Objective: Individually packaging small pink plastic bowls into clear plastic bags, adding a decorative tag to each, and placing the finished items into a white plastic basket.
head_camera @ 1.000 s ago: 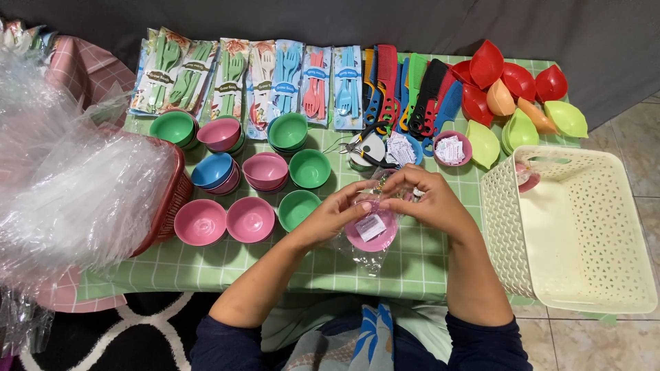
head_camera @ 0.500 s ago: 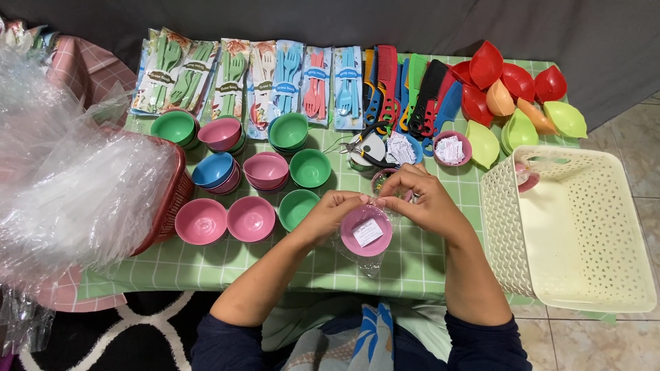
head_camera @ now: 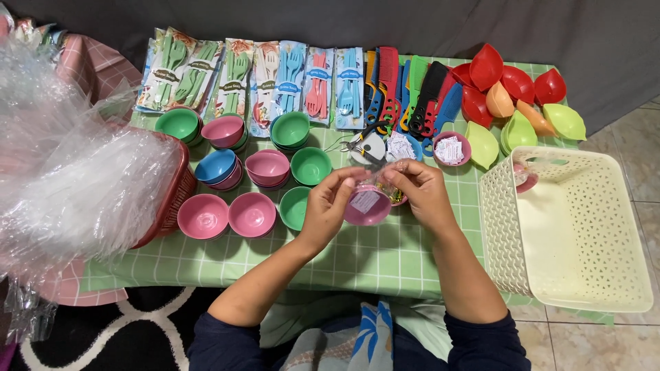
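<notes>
Both hands hold a small pink bowl (head_camera: 366, 206) wrapped in clear plastic, with a white label on its underside, above the green checked tablecloth (head_camera: 385, 254). My left hand (head_camera: 328, 206) grips the bowl's left side. My right hand (head_camera: 414, 191) pinches the plastic wrap at the bowl's upper right. Just left of the hands stands a green bowl (head_camera: 294, 206), with two pink bowls (head_camera: 227, 215) beside it.
Stacks of green, pink and blue bowls (head_camera: 267, 148) fill the table's left half. Packs of cutlery (head_camera: 275, 82) and combs (head_camera: 405, 89) line the back. Leaf-shaped dishes (head_camera: 512, 96) lie back right. A cream basket (head_camera: 570, 227) stands right, a red basket of plastic bags (head_camera: 75, 185) left.
The wrapped pink bowl has risen slightly and tilted, its labelled underside now facing me. My fingers have shifted along the plastic at its upper edge.
</notes>
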